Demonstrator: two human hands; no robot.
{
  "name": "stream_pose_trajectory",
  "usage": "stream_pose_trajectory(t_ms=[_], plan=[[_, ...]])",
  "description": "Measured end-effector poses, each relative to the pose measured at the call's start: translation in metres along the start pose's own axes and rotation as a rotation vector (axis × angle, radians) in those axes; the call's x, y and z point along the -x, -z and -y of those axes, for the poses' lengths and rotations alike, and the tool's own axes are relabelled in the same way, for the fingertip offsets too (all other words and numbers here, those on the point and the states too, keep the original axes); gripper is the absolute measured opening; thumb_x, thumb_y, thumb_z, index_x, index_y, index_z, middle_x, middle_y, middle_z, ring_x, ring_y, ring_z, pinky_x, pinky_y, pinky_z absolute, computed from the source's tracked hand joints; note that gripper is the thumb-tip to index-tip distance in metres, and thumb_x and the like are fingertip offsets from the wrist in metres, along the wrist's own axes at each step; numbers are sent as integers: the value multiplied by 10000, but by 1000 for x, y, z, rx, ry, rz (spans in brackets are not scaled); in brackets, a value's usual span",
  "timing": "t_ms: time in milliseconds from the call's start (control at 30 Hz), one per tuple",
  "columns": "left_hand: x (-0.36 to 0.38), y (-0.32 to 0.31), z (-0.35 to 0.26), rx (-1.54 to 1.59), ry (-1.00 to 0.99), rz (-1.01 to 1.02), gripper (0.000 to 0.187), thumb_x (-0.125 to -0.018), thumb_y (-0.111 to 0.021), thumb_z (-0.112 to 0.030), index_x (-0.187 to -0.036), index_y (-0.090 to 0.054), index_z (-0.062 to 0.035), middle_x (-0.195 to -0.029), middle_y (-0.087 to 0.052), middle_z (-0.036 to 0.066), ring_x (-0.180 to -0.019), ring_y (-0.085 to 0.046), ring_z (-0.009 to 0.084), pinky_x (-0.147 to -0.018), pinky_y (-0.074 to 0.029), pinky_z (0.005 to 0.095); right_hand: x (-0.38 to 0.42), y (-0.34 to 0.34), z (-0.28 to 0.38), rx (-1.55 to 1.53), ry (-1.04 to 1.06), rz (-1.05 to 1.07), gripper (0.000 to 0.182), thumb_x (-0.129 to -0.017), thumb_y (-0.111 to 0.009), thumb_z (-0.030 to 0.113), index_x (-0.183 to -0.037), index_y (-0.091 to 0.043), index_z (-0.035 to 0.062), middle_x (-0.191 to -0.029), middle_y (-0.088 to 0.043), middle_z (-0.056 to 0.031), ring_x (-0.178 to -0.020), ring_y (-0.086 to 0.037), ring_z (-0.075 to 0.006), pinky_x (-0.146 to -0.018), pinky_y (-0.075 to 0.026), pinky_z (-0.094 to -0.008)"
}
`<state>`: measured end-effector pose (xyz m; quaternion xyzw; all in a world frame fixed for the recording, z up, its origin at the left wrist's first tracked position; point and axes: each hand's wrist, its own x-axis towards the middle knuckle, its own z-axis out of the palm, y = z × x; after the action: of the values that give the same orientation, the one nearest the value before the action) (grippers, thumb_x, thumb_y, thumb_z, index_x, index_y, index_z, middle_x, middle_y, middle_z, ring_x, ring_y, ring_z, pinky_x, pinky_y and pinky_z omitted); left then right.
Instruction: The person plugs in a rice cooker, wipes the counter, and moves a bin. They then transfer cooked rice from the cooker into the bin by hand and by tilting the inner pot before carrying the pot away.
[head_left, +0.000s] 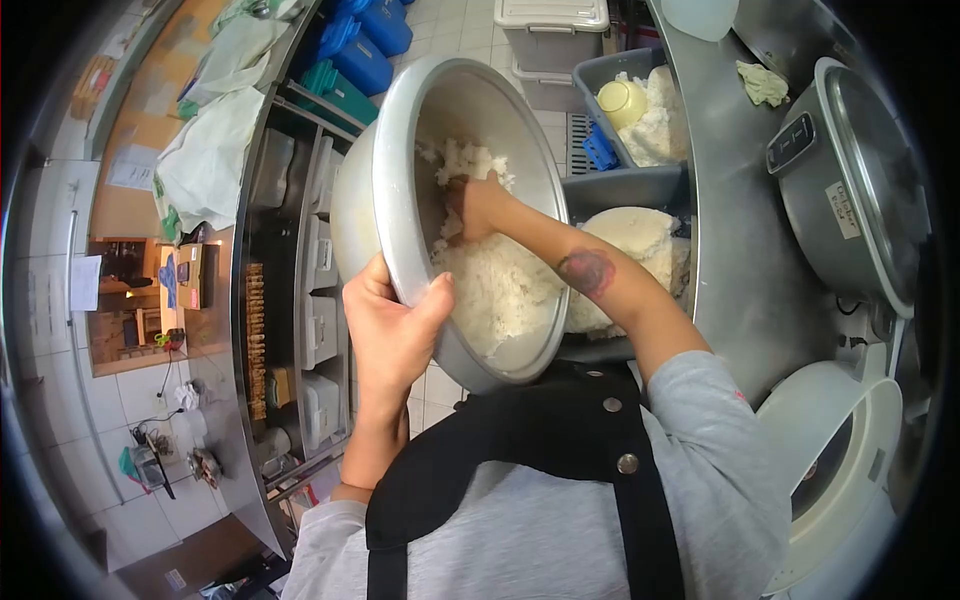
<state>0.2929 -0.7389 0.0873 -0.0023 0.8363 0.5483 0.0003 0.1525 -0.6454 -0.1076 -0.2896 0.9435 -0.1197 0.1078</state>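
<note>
A large metal pot (383,150) is tilted in front of my chest, its mouth facing the right. Thumb over the rim, my left hand (390,325) grips the pot's near left side. White cooked rice (500,290) lies along the lower wall inside, with a looser clump further up. My right hand (475,207) reaches into the pot and touches the rice; its fingers are mostly hidden by the hand and shadow. Just right of the pot, a grey tub (625,185) holds a big moulded mass of rice (628,238).
A second grey tub (590,75) behind holds rice and a pale yellow container (622,100). On the right run a steel counter (730,230), a large cooker (840,190) and a white lid (860,440). Shelving with bins (320,290) stands left.
</note>
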Motion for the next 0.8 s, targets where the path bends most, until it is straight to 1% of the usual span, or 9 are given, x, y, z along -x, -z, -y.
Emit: stream_pose_trajectory(t_ms=[100,133,200,233,300,433,533,667,800], plan=[[9,-3,1,-23,18,-10,129,-687,-642,-52,-768,-582,29,-662,-566,-10,-601,-471,36,-537,-397,206,-33,-18,12,275,-72,392,660,-723,-532,598,-1231,-510,177,-1269,-472,-43,-1152,-455,-280,-884,-348,-607],[12,-5,2,-8,-6,-14,124,-687,-640,-52,-763,-582,28,-659,-565,-11,-601,-471,37,-538,-398,206,-35,-16,17,278,-71,392,660,-723,-532,598,-1231,-510,177,-1269,-472,-43,-1152,-455,-280,-884,-348,-607],[18,-5,5,9,-33,-23,118,-687,-637,-52,-757,-582,26,-656,-564,-12,-600,-471,37,-540,-398,207,-34,-9,24,216,-224,710,638,-701,-602,510,-1237,-518,174,-1330,-420,-56,-1252,-336,-269,-807,-437,-572],[21,-2,7,-19,-5,-56,117,-688,-637,-50,-760,-585,27,-661,-567,-11,-602,-474,37,-544,-400,207,-37,-18,23,220,-220,710,638,-701,-602,510,-1237,-518,174,-1330,-420,-56,-1252,-336,-269,-807,-437,-572],[27,6,12,-49,19,-92,117,-688,-636,-49,-762,-589,27,-666,-571,-10,-604,-477,38,-548,-401,207,-42,-31,19,133,-544,678,637,-699,-631,475,-1248,-507,178,-1317,-431,-54,-1246,-333,-285,-686,-516,-493],[36,19,20,-29,20,-168,128,-691,-632,-36,-790,-600,39,-683,-584,-1,-610,-489,42,-556,-406,208,-14,-23,15,142,-424,764,565,-702,-665,399,-1211,-540,189,-1320,-423,-72,-1224,-333,-366,-589,-541,-422],[39,24,24,-17,19,-177,132,-693,-627,-27,-800,-601,45,-690,-590,3,-612,-494,45,-557,-407,208,33,-20,17,142,-270,599,462,-704,-677,312,-1140,-589,187,-1294,-435,-96,-1214,-305,-445,-599,-538,-452],[37,25,29,14,5,-158,129,-693,-625,-24,-800,-602,44,-689,-590,2,-613,-496,45,-557,-408,207,90,-43,7,186,-407,281,352,-757,-612,176,-1108,-603,142,-1194,-492,-134,-1174,-331,-451,-564,-514,-477],[34,20,28,54,2,-129,121,-692,-627,-25,-791,-601,41,-679,-585,0,-609,-493,43,-553,-408,207,146,-74,-35,-52,-656,-158,178,-775,-559,155,-918,-658,115,-1067,-530,-154,-1094,-439,-407,-682,-498,-504]])
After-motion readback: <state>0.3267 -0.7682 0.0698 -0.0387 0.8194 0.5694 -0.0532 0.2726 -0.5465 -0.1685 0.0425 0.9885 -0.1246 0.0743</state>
